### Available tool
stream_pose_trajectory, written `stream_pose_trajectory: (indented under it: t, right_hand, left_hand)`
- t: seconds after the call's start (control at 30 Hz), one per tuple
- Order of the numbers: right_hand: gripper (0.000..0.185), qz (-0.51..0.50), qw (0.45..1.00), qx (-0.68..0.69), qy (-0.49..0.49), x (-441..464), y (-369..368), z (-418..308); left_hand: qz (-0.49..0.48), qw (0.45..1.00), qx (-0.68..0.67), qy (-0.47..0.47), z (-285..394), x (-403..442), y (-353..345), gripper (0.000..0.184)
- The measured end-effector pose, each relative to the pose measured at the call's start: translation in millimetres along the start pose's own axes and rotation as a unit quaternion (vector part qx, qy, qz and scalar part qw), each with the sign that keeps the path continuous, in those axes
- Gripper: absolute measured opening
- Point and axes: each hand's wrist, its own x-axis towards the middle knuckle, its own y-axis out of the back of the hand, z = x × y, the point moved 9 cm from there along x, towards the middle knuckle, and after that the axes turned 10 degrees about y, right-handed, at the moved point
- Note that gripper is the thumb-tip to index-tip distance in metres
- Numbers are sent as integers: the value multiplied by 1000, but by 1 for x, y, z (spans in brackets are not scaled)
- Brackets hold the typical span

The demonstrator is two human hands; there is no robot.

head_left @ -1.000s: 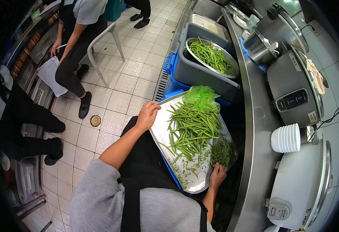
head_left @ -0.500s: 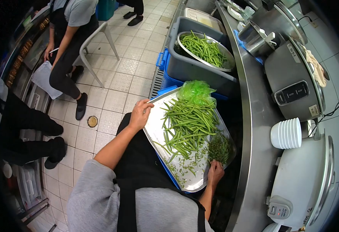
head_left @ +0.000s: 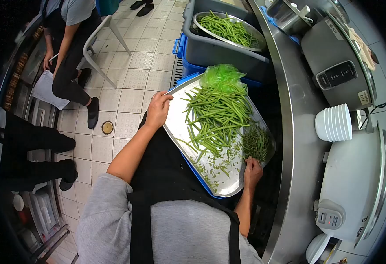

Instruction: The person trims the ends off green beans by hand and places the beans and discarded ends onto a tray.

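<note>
A metal tray [head_left: 178,105] lies tilted across my lap. Its middle bears a heap of green beans [head_left: 219,108], with cut bean trimmings [head_left: 255,143] piled at its right side and loose bits scattered toward me. My left hand [head_left: 158,110] is closed over the tray's left rim. At the right front rim, my right hand [head_left: 253,170] has its fingers drawn together beside the trimmings; what they hold, if anything, is hidden. A crumpled green plastic bag [head_left: 223,78] sits at the far end of the tray, against the beans.
Ahead, a grey tub [head_left: 219,57] holds a metal bowl [head_left: 261,46] with more beans. A steel counter [head_left: 296,176] on my right carries stacked white bowls [head_left: 333,123] and cookers. To the left, a seated person [head_left: 67,57] holds paper; another person's legs [head_left: 43,149] stand nearer.
The whole scene has shifted slightly as the head view moved, with the tray appearing higher. My left hand keeps its hold on the rim; my right hand stays beside the trimmings.
</note>
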Motion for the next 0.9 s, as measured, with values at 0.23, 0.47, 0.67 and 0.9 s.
stream_pose_trajectory:
  t: [0.23,0.47,0.67,0.9]
  right_hand:
    - [22,13,999,-8,32,-1,2,-2]
    - [24,15,999,-21,33,-1,1,1]
    - [14,34,999,10,20,-4,1,8]
    - [36,23,991,93,97,-7,9,-84]
  left_hand:
    - [14,983,90,-161,74,7,-12,15]
    - [-87,975,195,-57,60,44,-90,20]
    - [24,980,138,-139,102,-2,-14,13]
    - [-232,949,41,-212,135,-121,-20,12]
